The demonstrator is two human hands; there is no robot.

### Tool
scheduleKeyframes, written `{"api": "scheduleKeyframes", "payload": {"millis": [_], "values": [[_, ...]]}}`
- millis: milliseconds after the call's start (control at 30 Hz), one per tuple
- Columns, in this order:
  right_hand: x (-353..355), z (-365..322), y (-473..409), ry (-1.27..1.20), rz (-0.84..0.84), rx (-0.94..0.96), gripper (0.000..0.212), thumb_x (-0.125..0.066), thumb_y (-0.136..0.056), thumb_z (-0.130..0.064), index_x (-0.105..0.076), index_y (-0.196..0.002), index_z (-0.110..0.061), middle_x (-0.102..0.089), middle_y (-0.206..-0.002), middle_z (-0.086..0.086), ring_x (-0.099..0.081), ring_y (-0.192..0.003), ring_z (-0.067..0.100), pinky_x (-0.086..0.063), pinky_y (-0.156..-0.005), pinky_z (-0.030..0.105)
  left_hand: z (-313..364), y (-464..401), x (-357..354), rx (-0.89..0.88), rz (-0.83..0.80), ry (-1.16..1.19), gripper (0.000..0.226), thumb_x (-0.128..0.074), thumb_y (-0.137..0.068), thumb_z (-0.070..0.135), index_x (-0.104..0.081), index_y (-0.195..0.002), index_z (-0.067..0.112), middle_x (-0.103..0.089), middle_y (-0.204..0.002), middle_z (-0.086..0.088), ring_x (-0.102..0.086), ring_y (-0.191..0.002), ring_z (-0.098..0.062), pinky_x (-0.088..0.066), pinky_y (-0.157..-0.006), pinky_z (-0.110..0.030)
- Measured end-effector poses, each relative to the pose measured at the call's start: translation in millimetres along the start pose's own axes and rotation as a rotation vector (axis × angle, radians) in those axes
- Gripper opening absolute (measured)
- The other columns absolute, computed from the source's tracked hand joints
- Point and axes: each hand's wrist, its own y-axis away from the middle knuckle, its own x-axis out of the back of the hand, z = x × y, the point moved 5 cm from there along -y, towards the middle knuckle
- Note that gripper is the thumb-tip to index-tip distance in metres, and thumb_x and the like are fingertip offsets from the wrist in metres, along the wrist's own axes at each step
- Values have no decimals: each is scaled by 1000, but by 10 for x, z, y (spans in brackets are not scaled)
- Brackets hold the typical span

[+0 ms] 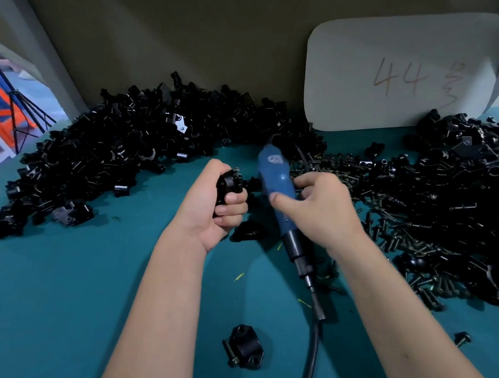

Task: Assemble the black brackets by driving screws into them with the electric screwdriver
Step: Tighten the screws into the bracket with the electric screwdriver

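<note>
My left hand point(213, 203) grips a black bracket point(229, 185) with a screw head showing at its top. To its right, my right hand point(316, 208) holds the blue electric screwdriver point(276, 179) by its body. The tool is blurred and lies slanted, blue end up and away, black end point(300, 250) pointing down toward me, with a black cable point(315, 339) running off the bottom. Another black bracket point(245, 346) with a screw beside it lies on the teal table point(52, 292) near me.
A big heap of black brackets point(119, 147) curves along the back left. A pile of screws and more parts point(451, 212) fills the right. A single bracket point(249, 232) lies between my hands. A white card marked 44 point(400, 72) leans on the back wall.
</note>
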Motion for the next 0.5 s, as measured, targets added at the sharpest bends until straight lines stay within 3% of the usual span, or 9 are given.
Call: {"api": "scheduleKeyframes", "payload": {"millis": [67,133,300,433,500], "values": [[90,19,-12,-372,-5,-74,11,-79,-88,-29,-74,-92,-20,-75,-72,-7,-71,-62,9,-58,-56,28,-23,1,-5,34,-27,-62,26,-42,-97,33,-39,-73,22,-29,-57,5,-18,-40,-4,-13,-31,-17],[176,27,-46,-675,20,-167,18,-71,-93,-30,-70,-100,-14,-74,-70,-7,-68,-59,6,-56,-53,23,-24,7,12,3,0,-215,26,-48,-91,33,-37,-70,21,-31,-58,2,-17,-43,-8,-13,-33,-19],[279,19,-82,-1307,56,-253,24,-66,-99,-24,-54,-110,-7,-63,-77,5,-65,-64,19,-58,-65,34,11,12,22,-108,37,-595,20,-52,-76,33,-38,-67,23,-31,-56,-1,-16,-45,-13,-12,-42,-17],[375,40,-81,-1373,154,-141,30,-73,-95,-17,-48,-113,-12,-64,-82,2,-60,-63,15,-54,-61,30,-23,27,27,-31,-38,-696,21,-57,-67,39,-41,-61,27,-33,-54,1,-17,-44,-13,-14,-44,-16],[418,25,-64,-1407,226,-115,35,-79,-89,-28,-51,-105,-16,-60,-77,-1,-55,-60,13,-51,-60,29,-38,32,48,18,-45,-811,22,-57,-67,42,-42,-60,27,-35,-51,3,-20,-43,-13,-15,-43,-16]]}}
